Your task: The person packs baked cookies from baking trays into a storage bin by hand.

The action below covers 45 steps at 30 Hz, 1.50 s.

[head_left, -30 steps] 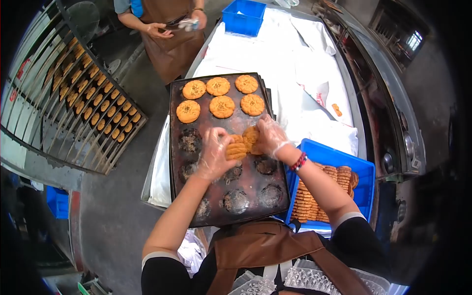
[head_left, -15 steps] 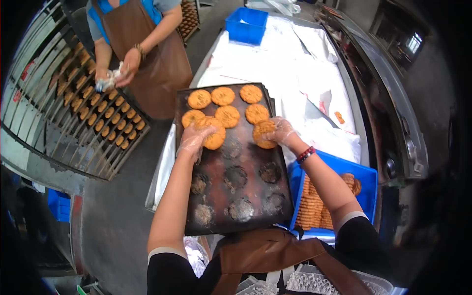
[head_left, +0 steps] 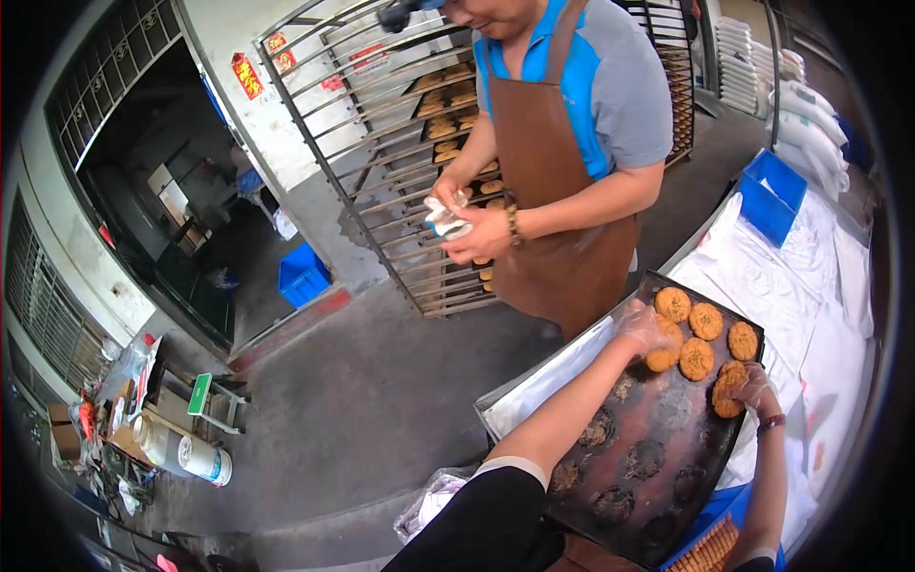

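Observation:
A dark baking tray [head_left: 658, 419] with round hollows lies tilted in view at the lower right, several golden round cookies [head_left: 705, 321] at its far end. My left hand [head_left: 643, 327], in a clear plastic glove, has its fingers closed on a cookie [head_left: 664, 359] at the tray's left side. Also gloved, my right hand [head_left: 756, 391] grips cookies [head_left: 728, 393] that overlap near the right edge. The hollows nearer to me hold dark crumbs and no cookies.
A co-worker in a brown apron [head_left: 543, 191] stands beyond the tray, handling something whitish. Behind them is a rack [head_left: 381, 191] of cookie trays. A blue crate [head_left: 710, 510] with stacked cookies sits right of the tray; another blue bin [head_left: 772, 195] stands on the white-covered table [head_left: 810, 286].
My view has swung left and up, so the tray now appears at the lower right. My right hand's cookie now overlaps another near the right edge; my left hand stays at the cookies.

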Available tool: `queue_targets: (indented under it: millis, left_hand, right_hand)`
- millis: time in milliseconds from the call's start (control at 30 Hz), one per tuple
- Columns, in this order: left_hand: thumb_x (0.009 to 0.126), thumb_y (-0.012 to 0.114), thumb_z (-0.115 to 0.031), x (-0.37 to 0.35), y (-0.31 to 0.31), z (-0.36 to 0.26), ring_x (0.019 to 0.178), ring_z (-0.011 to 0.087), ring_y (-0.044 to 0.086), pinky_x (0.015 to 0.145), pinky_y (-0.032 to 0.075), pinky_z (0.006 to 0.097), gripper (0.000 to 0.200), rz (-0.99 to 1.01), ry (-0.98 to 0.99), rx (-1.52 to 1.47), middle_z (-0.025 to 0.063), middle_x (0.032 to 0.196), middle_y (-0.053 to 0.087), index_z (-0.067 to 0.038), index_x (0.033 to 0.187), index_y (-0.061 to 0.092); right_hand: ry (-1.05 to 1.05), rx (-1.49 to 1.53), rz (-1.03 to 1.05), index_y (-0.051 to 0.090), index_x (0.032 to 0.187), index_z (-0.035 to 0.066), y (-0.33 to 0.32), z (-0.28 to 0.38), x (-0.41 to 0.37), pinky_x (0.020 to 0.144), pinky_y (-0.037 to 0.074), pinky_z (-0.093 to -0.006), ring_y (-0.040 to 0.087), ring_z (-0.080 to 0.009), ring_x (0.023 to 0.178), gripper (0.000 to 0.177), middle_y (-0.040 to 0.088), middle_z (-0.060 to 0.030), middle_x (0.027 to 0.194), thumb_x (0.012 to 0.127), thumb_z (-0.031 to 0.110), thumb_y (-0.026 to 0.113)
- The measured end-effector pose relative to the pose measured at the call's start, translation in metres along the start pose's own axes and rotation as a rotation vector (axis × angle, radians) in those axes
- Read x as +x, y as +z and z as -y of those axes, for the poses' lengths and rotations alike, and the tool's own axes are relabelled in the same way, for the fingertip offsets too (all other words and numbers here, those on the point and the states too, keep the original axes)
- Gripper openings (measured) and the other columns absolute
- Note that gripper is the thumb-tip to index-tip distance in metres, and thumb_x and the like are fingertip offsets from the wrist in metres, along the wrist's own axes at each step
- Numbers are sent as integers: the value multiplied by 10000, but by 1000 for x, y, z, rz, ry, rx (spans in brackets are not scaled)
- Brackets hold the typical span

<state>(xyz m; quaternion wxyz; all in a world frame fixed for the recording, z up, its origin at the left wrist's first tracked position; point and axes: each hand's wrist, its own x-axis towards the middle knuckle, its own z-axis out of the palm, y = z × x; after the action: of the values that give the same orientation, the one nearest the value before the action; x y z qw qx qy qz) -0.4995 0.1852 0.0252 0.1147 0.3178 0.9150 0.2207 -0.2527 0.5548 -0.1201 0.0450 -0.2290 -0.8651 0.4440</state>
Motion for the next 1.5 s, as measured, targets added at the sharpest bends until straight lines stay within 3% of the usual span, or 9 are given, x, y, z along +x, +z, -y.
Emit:
queue_targets:
  millis: [167, 267, 567, 633, 700, 967, 1133, 1400, 1500]
  left_hand:
    - [717, 955, -210, -71, 0, -28, 1319, 415, 570, 1102, 525, 489, 1035, -158, 319, -264, 147, 1313, 518, -102, 1605, 434]
    - [754, 942, -209, -82, 32, -21, 1248, 436, 608, 1053, 548, 543, 998, -416, 556, -128, 158, 1302, 521, -121, 1608, 433]
    - [635, 976, -239, -85, 59, -14, 1167, 437, 690, 1037, 582, 480, 935, -454, 206, -320, 237, 1227, 688, -60, 1450, 553]
    - [790, 929, -200, -133, 19, -10, 1093, 297, 748, 881, 644, 434, 610, -39, 49, -1091, 171, 1204, 730, -31, 1302, 644]
    - [811, 954, -134, -139, 26, 10, 1155, 250, 726, 949, 653, 411, 784, 169, -58, -1292, 154, 1281, 697, 16, 1446, 518]
    - [818, 982, -147, -170, 28, 8, 1225, 285, 704, 1038, 607, 420, 943, 175, -354, -1155, 177, 1379, 663, 3, 1562, 421]
    - [853, 953, -121, -167, 29, 16, 1217, 267, 706, 1042, 605, 407, 881, 238, -353, -1183, 163, 1381, 668, -3, 1550, 428]
    - [860, 945, -133, -170, 34, 23, 1241, 261, 697, 1090, 568, 411, 810, 231, -283, -1158, 135, 1365, 697, -43, 1528, 496]
    - [875, 933, -233, -162, 45, 40, 1248, 266, 697, 1080, 569, 415, 768, 243, -194, -1083, 123, 1362, 704, -63, 1510, 536]
  right_hand:
    - [-158, -466, -193, 693, 1143, -31, 1, 87, -43, 926, 569, -463, 637, -398, 1056, 765, 634, -216, 1137, 515, 214, 1053]
    - [-215, -503, -384, 689, 1208, 17, 26, 154, -86, 946, 570, -494, 646, -432, 1117, 742, 648, -234, 1195, 546, 148, 997]
    - [-181, -599, -284, 717, 1169, 89, 50, 148, -103, 826, 579, -499, 705, -362, 914, 391, 745, -153, 1070, 849, 273, 844]
    - [-149, -331, -116, 747, 1073, 65, 25, 137, -109, 742, 586, -472, 701, -295, 829, 257, 753, -117, 999, 912, 253, 818]
    - [-61, 15, 25, 778, 977, 42, 7, 127, -116, 658, 593, -446, 696, -227, 745, 192, 761, -82, 927, 975, 234, 792]
    - [77, 529, 139, 520, 1592, -83, 31, 216, -62, 1162, 506, -367, 616, -335, 1421, 1007, 637, -286, 1530, 767, 258, 986]
    - [41, -350, 129, 715, 1411, 4, 53, 249, -18, 1154, 523, -415, 672, -387, 1319, 852, 697, -212, 1458, 840, 619, 864]
    - [-36, -543, -192, 741, 1329, 45, 76, 272, -73, 1053, 596, -462, 732, -381, 1225, 853, 749, -235, 1289, 686, 547, 990]
    - [-41, -513, -232, 670, 1336, 76, 91, 281, -91, 995, 603, -494, 742, -381, 1165, 635, 766, -197, 1183, 766, 237, 897]
